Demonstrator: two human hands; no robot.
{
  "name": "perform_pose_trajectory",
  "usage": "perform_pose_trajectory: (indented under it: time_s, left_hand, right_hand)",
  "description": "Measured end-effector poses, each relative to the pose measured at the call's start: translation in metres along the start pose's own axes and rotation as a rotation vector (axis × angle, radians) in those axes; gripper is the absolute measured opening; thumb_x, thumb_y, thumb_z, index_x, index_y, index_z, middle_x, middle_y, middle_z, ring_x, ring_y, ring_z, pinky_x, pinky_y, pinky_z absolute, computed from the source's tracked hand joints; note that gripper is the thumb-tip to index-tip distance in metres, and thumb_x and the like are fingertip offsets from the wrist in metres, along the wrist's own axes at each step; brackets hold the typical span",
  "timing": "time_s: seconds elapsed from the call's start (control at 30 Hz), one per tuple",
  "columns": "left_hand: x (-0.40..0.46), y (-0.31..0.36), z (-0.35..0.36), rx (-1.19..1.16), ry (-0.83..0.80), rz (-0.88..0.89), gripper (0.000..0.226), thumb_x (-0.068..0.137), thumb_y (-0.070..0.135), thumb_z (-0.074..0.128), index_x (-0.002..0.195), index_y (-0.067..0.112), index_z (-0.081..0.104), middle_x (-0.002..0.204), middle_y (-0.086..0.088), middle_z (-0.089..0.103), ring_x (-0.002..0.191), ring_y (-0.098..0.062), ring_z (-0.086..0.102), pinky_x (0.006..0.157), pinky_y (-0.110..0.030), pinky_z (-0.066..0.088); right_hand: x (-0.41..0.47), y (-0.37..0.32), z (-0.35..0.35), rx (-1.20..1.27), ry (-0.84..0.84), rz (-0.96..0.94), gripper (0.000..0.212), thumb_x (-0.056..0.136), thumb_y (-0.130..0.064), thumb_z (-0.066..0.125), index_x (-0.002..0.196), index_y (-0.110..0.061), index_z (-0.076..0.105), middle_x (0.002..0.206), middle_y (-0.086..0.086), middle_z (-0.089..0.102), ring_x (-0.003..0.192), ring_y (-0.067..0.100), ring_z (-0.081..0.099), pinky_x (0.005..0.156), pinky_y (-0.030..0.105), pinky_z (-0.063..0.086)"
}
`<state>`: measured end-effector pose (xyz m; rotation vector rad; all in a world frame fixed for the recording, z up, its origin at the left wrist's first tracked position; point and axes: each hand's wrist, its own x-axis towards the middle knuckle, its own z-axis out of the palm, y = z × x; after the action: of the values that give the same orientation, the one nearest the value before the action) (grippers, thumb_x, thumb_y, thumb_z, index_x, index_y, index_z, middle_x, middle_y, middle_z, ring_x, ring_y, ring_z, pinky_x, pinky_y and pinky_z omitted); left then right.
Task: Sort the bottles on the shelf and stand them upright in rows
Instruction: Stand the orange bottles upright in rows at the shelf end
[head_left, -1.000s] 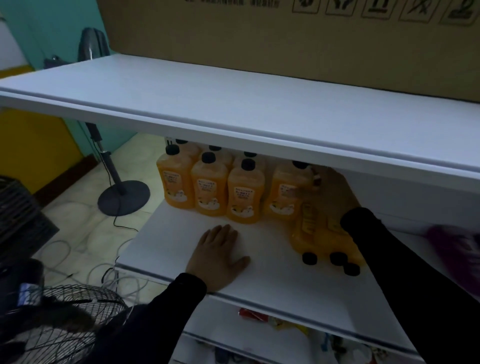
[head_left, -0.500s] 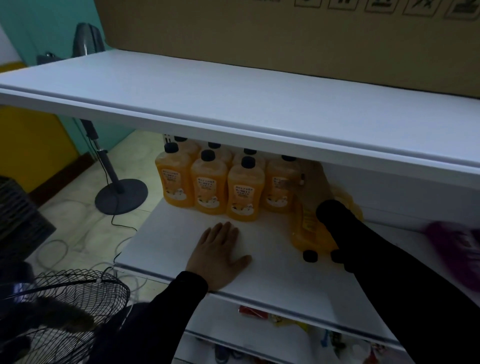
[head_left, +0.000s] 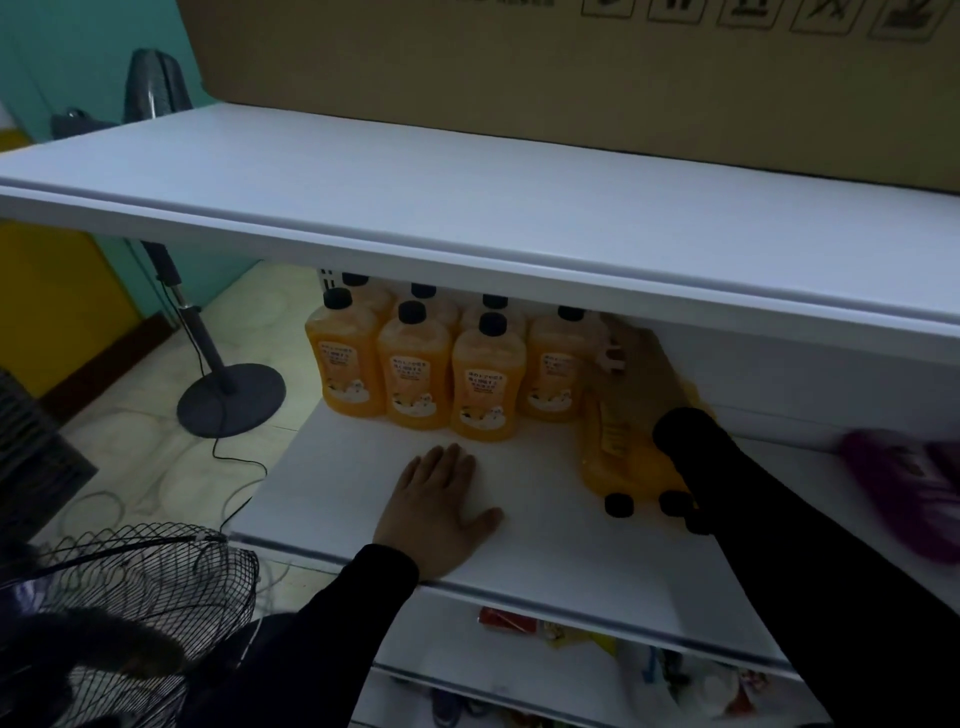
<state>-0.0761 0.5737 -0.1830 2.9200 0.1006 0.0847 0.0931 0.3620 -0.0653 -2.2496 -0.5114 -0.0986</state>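
Several orange bottles with black caps (head_left: 413, 374) stand upright in two rows at the back left of the white shelf (head_left: 545, 551). My right hand (head_left: 631, 364) reaches under the upper board and holds the right side of the rightmost upright bottle (head_left: 553, 371). Its fingers lie against that bottle in dim light. Beside my right sleeve, a few more orange bottles (head_left: 613, 457) lie on their sides with caps pointing to the front. My left hand (head_left: 441, 509) rests flat on the shelf in front of the rows, holding nothing.
A purple bottle (head_left: 904, 483) lies blurred at the shelf's right. The upper shelf board (head_left: 467, 218) overhangs, with a cardboard box (head_left: 519, 67) on it. A fan stand (head_left: 231, 389) and a wire fan cage (head_left: 135, 597) are on the left. Packets lie on the lower shelf (head_left: 571, 639).
My right hand brought a tilted orange bottle upright and set it at the right end of the row. My left hand stayed flat on the shelf.
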Motion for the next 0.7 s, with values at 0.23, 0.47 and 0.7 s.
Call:
perform_pose_trajectory:
  time_s: [0.23,0.47,0.7]
  left_hand:
    - [0.0,0.002,-0.004,-0.04,-0.016,0.014,0.086,0.087,0.075,0.023,0.154,0.02,0.017,0.162,-0.004,0.01,0.149,-0.02,0.005,0.119,-0.035,-0.002]
    - [0.021,0.057,-0.034,-0.218,-0.028,0.202,0.07,0.094,0.061,0.04,0.152,0.027,0.021,0.159,0.002,0.021,0.144,-0.016,0.019,0.114,-0.026,0.013]
    - [0.043,0.117,-0.056,-0.364,0.056,0.321,0.068,0.093,0.036,0.059,0.151,0.018,0.027,0.154,-0.005,0.031,0.139,-0.023,0.03,0.11,-0.029,0.027]
  right_hand:
    - [-0.08,0.034,-0.057,-0.156,-0.121,-0.111,0.082,0.067,-0.069,0.061,0.138,-0.033,0.043,0.134,-0.006,0.034,0.122,0.012,0.04,0.101,0.031,0.036]
    - [-0.109,0.063,-0.046,-0.498,-0.218,-0.244,0.072,0.084,-0.025,0.073,0.144,-0.024,0.031,0.156,0.016,0.02,0.146,0.033,0.014,0.114,0.048,0.029]
    - [-0.108,0.052,-0.077,-0.273,-0.122,-0.262,0.063,0.081,-0.015,0.076,0.137,-0.017,0.049,0.142,0.008,0.04,0.124,0.016,0.043,0.099,0.012,0.031]
